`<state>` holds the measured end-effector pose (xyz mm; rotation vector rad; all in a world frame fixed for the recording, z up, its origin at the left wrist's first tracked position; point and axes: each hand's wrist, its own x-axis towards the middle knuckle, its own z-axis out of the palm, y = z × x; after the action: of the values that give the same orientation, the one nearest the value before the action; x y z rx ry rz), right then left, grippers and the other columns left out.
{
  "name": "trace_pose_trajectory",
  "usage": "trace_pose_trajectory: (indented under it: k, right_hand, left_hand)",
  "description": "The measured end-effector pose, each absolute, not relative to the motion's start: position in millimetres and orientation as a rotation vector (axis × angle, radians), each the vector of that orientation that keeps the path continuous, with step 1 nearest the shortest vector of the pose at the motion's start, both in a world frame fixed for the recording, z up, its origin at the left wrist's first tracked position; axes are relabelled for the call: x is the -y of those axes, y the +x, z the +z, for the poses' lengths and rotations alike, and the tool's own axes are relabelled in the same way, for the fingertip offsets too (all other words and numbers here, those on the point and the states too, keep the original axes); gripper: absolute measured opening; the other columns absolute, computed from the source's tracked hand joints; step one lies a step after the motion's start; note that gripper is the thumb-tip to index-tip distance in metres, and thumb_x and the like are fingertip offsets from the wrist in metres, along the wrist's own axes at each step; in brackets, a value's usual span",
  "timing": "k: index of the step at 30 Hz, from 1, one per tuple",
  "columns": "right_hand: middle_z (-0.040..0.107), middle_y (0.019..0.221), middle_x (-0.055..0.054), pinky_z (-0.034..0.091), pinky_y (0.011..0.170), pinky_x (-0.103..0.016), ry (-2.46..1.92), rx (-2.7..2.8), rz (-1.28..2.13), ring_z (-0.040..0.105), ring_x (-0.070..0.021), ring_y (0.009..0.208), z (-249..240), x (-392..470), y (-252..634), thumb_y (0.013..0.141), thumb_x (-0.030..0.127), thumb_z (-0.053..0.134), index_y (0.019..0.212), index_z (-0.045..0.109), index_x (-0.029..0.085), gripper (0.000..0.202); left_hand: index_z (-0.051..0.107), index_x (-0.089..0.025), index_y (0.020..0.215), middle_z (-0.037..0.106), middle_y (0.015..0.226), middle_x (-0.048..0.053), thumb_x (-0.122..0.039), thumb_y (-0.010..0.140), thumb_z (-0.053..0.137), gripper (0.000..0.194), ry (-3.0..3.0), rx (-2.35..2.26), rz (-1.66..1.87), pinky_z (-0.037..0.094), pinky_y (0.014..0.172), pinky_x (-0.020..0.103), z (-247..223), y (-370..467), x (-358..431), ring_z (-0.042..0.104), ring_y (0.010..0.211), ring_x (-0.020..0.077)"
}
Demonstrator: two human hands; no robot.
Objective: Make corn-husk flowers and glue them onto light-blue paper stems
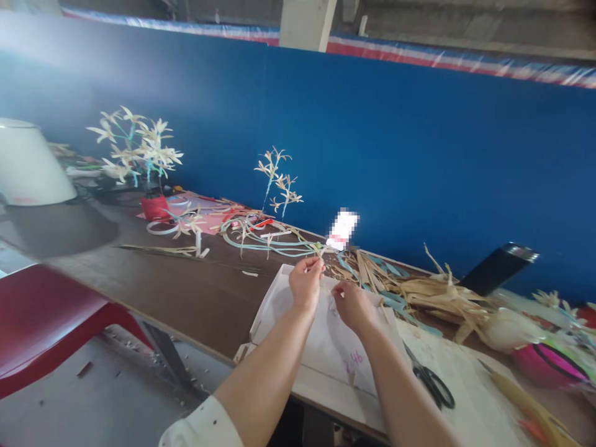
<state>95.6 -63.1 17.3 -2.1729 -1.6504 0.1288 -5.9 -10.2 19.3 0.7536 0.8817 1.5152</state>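
Over the open white cardboard box (279,310), my left hand (307,282) pinches a small pale flower (319,250) of dried husk strips, its petals pointing up. Just to the right, my right hand (354,305) is closed with thumb and fingertips together, low over the white box. Whatever lies between those fingertips is too small to make out. The two hands are apart. Black-handled scissors (431,379) lie to the right of my right forearm. Behind my hands, a bundle of dry husks (419,292) spreads over the table.
A red pot (154,208) with husk flowers stands at the left, near a white bucket-like container (35,164). Pale green cords (242,245) lie coiled at the back. A dark bottle (498,270) leans at the right. A red chair (51,316) stands at the table's left front.
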Motion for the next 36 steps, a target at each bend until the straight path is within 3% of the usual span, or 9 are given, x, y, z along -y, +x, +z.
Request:
trace_pose_trajectory:
  k: [7,15,18,25,28,31,36]
  right_hand:
    - [0.061,0.061,-0.001,0.041,0.051,-0.025,-1.952,1.494,0.223,0.056,-0.0156,0.053,16,83,118,0.086,0.038,0.038,0.089,0.063,0.018,0.033]
    - [0.066,0.096,-0.009,0.043,0.070,-0.034,-2.179,1.594,0.178,0.062,-0.0245,0.083,24,63,87,0.075,0.035,0.058,0.087,0.068,0.022,0.021]
    - [0.064,0.097,-0.015,0.043,0.072,-0.040,-2.308,1.625,0.176,0.063,-0.0297,0.085,27,53,75,0.072,0.029,0.059,0.080,0.069,0.018,0.016]
    - [0.066,0.089,-0.014,0.041,0.073,-0.037,-2.263,1.563,0.237,0.062,-0.0272,0.083,29,52,82,0.069,0.015,0.056,0.070,0.068,0.017,0.012]
    - [0.063,0.067,-0.008,0.041,0.063,-0.033,-2.109,1.475,0.352,0.060,-0.0235,0.070,29,55,101,0.068,0.022,0.059,0.064,0.065,0.019,0.008]
    - [0.054,0.054,-0.001,0.037,0.050,-0.027,-1.895,1.338,0.512,0.052,-0.0164,0.053,30,61,121,0.071,0.038,0.059,0.067,0.065,0.020,0.020]
    - [0.052,0.062,0.000,0.032,0.042,-0.022,-1.553,1.099,0.687,0.044,-0.0109,0.050,24,74,133,0.068,0.055,0.058,0.075,0.062,0.018,0.038]
  left_hand:
    - [0.067,-0.014,0.077,0.065,0.063,0.002,-0.028,0.065,0.067,0.019,0.833,-0.924,1.442,0.048,0.056,0.020,26,-7,17,0.060,0.061,0.0108]
    - [0.067,-0.015,0.078,0.068,0.070,0.003,-0.029,0.066,0.067,0.018,0.901,-0.949,1.444,0.049,0.055,0.020,24,-5,19,0.064,0.068,0.0139]
    - [0.067,-0.015,0.078,0.068,0.071,0.004,-0.030,0.067,0.067,0.018,0.912,-0.954,1.446,0.049,0.055,0.021,23,-5,19,0.065,0.067,0.0142]
    - [0.067,-0.015,0.078,0.068,0.070,0.004,-0.029,0.067,0.067,0.018,0.923,-0.926,1.440,0.049,0.054,0.020,22,-3,19,0.064,0.066,0.0136]
    - [0.067,-0.015,0.079,0.068,0.068,0.003,-0.029,0.068,0.067,0.018,0.922,-0.935,1.444,0.049,0.054,0.020,23,-3,20,0.064,0.065,0.0128]
    - [0.068,-0.016,0.080,0.067,0.067,0.002,-0.030,0.068,0.066,0.018,0.938,-0.940,1.433,0.049,0.055,0.020,24,-3,21,0.063,0.063,0.0122]
    - [0.067,-0.016,0.079,0.068,0.069,0.003,-0.030,0.067,0.068,0.019,0.958,-0.922,1.402,0.049,0.055,0.021,24,-1,24,0.064,0.066,0.0136]
